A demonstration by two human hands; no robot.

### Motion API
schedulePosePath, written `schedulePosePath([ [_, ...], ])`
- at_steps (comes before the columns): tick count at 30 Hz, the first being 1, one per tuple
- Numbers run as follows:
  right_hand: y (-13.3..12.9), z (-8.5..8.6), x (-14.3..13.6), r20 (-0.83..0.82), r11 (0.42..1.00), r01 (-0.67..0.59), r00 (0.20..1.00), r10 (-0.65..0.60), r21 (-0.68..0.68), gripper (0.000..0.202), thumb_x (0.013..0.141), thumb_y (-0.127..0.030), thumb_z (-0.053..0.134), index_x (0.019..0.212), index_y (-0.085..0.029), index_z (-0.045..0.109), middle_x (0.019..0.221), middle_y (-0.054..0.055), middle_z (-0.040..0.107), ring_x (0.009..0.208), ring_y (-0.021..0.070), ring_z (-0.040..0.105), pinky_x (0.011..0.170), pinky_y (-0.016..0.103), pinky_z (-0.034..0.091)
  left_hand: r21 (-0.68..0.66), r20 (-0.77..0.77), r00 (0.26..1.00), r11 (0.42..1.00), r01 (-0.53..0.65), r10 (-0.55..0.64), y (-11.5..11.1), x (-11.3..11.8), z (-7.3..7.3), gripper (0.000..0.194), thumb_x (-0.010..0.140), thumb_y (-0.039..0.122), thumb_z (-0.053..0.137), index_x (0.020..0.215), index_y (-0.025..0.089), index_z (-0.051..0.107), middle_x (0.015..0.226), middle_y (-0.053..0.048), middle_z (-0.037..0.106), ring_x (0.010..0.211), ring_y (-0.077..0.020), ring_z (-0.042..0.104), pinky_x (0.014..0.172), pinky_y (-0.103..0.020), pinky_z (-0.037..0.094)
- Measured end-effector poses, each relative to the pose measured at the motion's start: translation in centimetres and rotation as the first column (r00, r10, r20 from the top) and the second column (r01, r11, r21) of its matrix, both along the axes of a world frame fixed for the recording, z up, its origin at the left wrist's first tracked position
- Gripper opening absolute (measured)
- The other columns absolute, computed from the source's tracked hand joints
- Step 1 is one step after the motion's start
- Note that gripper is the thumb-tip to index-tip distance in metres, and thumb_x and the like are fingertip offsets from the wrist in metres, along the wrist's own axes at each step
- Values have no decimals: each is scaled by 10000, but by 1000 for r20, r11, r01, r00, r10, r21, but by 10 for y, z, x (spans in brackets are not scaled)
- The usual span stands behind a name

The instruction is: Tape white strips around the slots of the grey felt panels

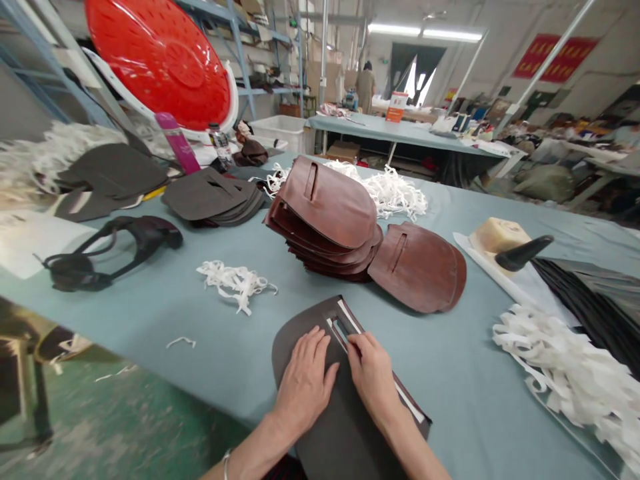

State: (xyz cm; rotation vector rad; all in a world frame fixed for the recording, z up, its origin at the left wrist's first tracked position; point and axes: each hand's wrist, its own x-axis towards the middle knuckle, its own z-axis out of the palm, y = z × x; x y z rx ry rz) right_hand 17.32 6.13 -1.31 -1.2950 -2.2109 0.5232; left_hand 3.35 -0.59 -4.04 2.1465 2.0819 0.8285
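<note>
A dark grey leather panel (345, 413) with a rounded end lies in front of me on the table. White strips run along its right edge, and a long slot with white-edged sides sits near its top. My left hand (306, 373) rests flat on the panel, fingers stretched out, left of the slot. My right hand (373, 373) is at the slot's lower end with its fingers curled and pinched at the edge; what lies between them is hidden. Beyond the panel stands a stack of brown leather panels (330, 207), and another brown panel (417, 267) leans out beside it.
On the blue-green table (225, 360) lie white strip scraps (235, 283), a black strapped object (115, 253) and grey panels (215, 197). At right are a strip pile (570, 367), a cream block (500, 237), a black-handled tool (525, 253) and dark strips (595, 293).
</note>
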Motion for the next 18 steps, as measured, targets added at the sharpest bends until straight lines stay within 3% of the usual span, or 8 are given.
schedulePosePath([
  [4,21,2,-29,241,997,50,970,-33,-64,173,892,-141,474,851,-172,639,857,43,624,737,136,615,666,219,413,-25,2,1000,1000,-19,19,-4,6,-4,451,868,223,483,1306,141,410,1347,-139,460,1318,-286,358,1077,-497,353],
  [9,24,4,-42,473,997,61,880,-35,-41,190,914,-173,446,888,-181,634,897,53,638,744,158,638,621,238,408,-72,76,997,997,1,5,8,-10,12,396,869,198,482,1262,176,438,1310,-117,485,1207,-261,441,995,-474,408],
  [14,25,9,-52,554,998,44,832,-16,-37,159,877,-126,472,899,-143,628,894,97,644,743,193,652,615,258,426,-96,86,977,975,202,-194,29,-36,23,250,883,163,453,1119,214,521,1232,-66,547,1161,-235,449,940,-437,424],
  [18,25,8,-58,572,998,62,819,-38,-23,173,864,-99,458,914,-115,623,895,127,645,766,202,652,624,259,435,-98,73,976,972,213,-206,32,-42,21,226,888,142,428,1075,206,537,1202,-68,564,1150,-228,453,934,-436,416],
])
